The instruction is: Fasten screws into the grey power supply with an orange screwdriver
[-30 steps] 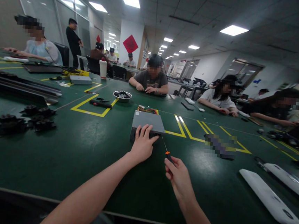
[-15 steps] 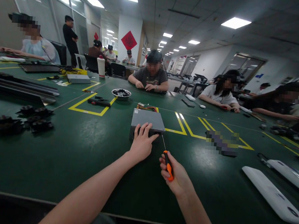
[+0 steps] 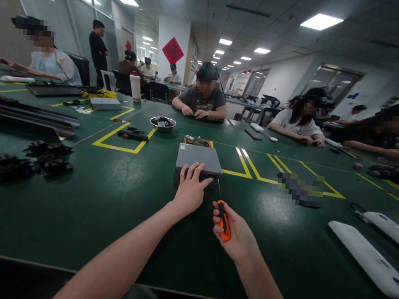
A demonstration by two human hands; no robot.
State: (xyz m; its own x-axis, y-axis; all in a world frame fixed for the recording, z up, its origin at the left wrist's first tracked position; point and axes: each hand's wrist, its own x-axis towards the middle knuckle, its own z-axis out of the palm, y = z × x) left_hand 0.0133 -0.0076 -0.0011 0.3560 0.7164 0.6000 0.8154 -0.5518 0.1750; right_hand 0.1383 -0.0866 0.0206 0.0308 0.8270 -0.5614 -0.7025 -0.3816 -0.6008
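Two hands at the near middle of the green table (image 3: pixel 85 214). Left hand (image 3: pixel 189 193) lies flat, fingers spread, on the near edge of a grey metal box (image 3: pixel 198 158), gripping nothing. Right hand (image 3: pixel 236 234) is just beside it, curled closed around a screwdriver (image 3: pixel 223 216) with an orange-and-black handle; the thin shaft points up toward the box's near right corner, contact unclear. Coloured wires (image 3: pixel 197 142) stick out behind the box. Metal bowl (image 3: pixel 162 123) further back, black fan parts (image 3: pixel 31 160) far left, white covers (image 3: pixel 371 264) right. Other people sit across the table.
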